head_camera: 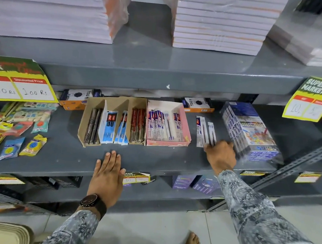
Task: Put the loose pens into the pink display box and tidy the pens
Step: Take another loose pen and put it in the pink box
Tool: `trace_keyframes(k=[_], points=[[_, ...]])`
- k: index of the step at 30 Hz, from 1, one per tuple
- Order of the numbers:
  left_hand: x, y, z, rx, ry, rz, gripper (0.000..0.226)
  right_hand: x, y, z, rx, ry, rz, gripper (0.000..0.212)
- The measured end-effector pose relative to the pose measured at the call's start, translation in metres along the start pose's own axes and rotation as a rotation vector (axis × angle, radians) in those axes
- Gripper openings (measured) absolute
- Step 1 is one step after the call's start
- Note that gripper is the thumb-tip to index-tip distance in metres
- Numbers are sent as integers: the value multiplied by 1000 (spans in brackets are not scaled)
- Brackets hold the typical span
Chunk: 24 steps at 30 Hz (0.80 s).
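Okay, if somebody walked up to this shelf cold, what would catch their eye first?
Probably the pink display box of wrapped pens, mid-shelf beside a brown cardboard divider box. Just right of it, the right hand reaches the near ends of a few loose pens lying on the shelf, while the left hand rests flat at the shelf's front edge. Yellow price signs hang above.

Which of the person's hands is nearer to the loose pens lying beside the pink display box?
Right. The right hand touches the near ends of the loose pens, right of the pink display box. The left hand lies flat on the shelf edge, well to their left.
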<state>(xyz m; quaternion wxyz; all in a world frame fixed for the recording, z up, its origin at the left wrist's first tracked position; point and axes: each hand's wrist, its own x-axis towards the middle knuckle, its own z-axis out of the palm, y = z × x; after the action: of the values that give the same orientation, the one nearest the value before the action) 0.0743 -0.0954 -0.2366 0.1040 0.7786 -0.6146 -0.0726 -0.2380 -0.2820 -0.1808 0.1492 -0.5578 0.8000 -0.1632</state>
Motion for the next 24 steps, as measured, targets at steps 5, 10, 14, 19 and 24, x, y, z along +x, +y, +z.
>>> trace_keyframes(k=[5, 10, 14, 19, 24], points=[[-1, -1, 3, 15, 13, 2, 73, 3, 3, -4, 106, -27, 68, 40], [0, -3, 3, 42, -13, 6, 74, 4, 11, 0, 196, 1, 50, 34], [0, -2, 2, 35, -29, 3, 75, -2, 9, -6, 457, 70, 67, 20], [5, 7, -21, -174, -81, -70, 58, -38, -14, -25, 985, -38, -23, 13], [1, 47, -74, -1232, -190, -381, 52, -95, -32, -12, 416, 188, -970, 14]])
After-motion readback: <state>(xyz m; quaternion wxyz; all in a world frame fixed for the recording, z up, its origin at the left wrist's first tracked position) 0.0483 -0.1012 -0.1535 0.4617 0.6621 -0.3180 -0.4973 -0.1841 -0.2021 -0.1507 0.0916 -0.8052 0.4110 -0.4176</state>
